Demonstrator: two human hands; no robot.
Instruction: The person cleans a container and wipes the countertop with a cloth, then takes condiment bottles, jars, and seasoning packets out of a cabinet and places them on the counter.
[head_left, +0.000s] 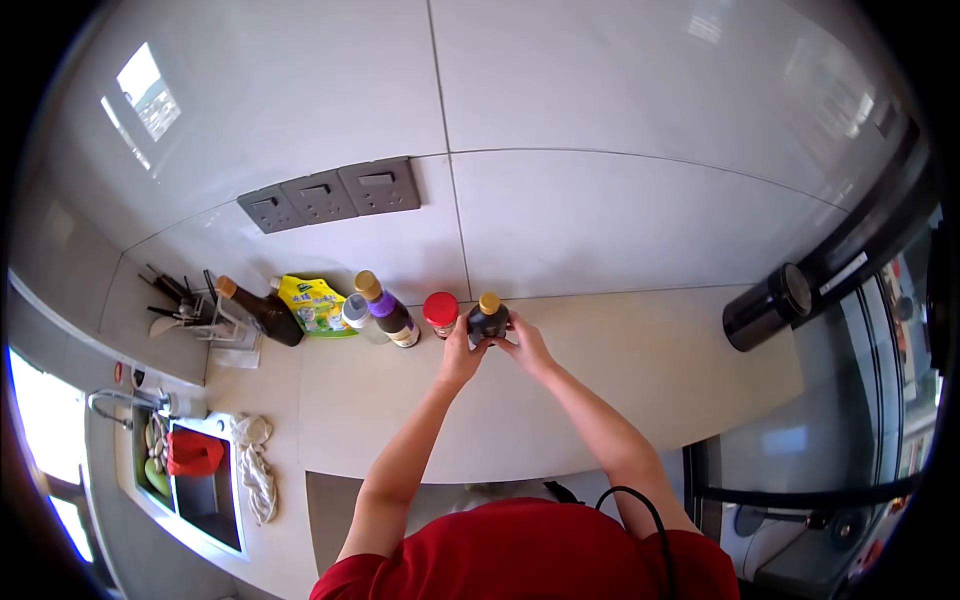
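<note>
A small dark bottle with a gold cap (pixel 488 320) stands upright on the counter near the wall. My left hand (pixel 463 352) is closed around its left side, and my right hand (pixel 527 347) grips it from the right. Just left of the bottle is a jar with a red lid (pixel 440 312), close beside my left fingers. Further left stand a tall dark bottle with a purple neck and gold cap (pixel 390 312) and a clear jar with a pale lid (pixel 361 318).
A yellow pouch (pixel 313 305), a brown-capped dark bottle (pixel 265 314) and a utensil rack (pixel 205 318) line the wall leftward. The sink (pixel 205 490) holds a red item, with a cloth (pixel 256 468) beside it. A black canister (pixel 765 308) stands far right on the counter (pixel 620 385).
</note>
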